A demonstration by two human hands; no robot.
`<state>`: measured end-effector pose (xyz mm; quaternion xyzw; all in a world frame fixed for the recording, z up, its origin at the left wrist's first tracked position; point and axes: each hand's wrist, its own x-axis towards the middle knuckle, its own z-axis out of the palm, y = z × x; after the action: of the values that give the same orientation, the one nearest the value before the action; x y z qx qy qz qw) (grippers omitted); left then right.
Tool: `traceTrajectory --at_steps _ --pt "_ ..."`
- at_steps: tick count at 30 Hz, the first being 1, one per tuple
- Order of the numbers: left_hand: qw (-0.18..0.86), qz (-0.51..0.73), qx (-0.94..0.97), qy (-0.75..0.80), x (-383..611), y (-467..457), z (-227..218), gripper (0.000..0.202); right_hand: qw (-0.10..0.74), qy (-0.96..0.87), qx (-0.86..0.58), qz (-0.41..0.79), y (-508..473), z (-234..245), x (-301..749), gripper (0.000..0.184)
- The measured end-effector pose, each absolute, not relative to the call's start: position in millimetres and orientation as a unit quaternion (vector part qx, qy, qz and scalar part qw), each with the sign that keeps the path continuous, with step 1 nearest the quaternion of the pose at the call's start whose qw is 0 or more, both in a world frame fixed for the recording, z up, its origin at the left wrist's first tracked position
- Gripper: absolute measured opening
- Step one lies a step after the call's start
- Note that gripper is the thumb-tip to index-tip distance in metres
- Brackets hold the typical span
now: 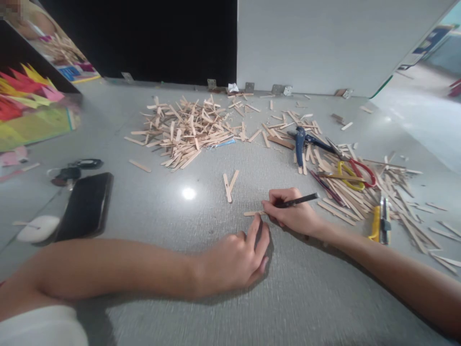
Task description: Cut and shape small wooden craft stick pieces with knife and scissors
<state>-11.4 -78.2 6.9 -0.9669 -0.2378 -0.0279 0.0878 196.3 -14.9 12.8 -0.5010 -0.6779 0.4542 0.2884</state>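
Note:
A short wooden craft stick (251, 213) lies flat on the grey table. My left hand (239, 257) rests beside it with bent fingers, the index fingertip pressing the stick's near edge against the tabletop. In my right hand (292, 211) is a slim dark pen (306, 199), pinched near its lower end. Its tip is hidden behind the fingers, at the right end of the stick. Just beyond my hands, two craft sticks (228, 187) are joined in a V shape.
A heap of craft sticks (190, 127) lies at the back. Blue-handled cutters (299, 146), red and yellow scissors (363, 174), a yellow utility knife (376, 225) and more sticks lie on the right. At left are a phone (86, 204), keys (66, 177), a white mouse (39, 228) and coloured paper (32, 110).

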Motion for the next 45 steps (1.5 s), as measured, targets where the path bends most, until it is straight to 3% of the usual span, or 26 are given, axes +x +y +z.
traceTrajectory --at_steps 29,45 --pt "0.049 -0.039 -0.968 -0.245 -12.8 -78.2 4.9 0.060 0.277 -0.676 -0.512 0.453 -13.7 17.8 197.5 0.042" --pt "0.084 -0.027 -0.967 -0.237 -10.9 -77.3 7.5 0.060 0.283 -0.676 -0.518 0.440 -13.2 15.9 196.5 0.042"
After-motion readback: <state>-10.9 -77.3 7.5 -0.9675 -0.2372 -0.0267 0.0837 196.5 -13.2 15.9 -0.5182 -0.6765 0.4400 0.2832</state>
